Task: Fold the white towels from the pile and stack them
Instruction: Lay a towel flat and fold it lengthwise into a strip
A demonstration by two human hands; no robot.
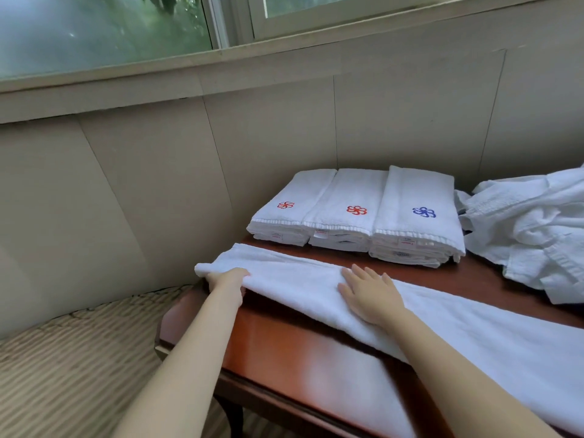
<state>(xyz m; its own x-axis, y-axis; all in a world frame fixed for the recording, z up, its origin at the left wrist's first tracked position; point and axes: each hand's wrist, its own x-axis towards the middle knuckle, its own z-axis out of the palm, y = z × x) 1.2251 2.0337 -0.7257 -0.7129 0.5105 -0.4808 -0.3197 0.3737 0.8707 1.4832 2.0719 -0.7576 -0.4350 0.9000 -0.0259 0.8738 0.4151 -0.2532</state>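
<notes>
A long white towel (284, 270), folded lengthwise into a narrow strip, lies across the bench (278, 336) from about 9 o'clock down toward 4 o'clock, its far end running out of view. The left hand (229, 279) has its grip closed on the strip's 9 o'clock end, fingers curled over the edge where it overhangs the bench corner. The right hand (369, 294) lies flat on the strip just toward 3 o'clock from it, its grip wide, with straight fingers spread and pressing the cloth down. At 12 o'clock from the hands, three stacks of folded towels (354, 213) sit side by side, touching; two bear red flower marks, one blue. The loose pile (531, 229) lies crumpled at 2 o'clock. A panelled wall (158, 184) and window (104, 30) rise behind, with striped carpet (79, 358) at 8 o'clock.
</notes>
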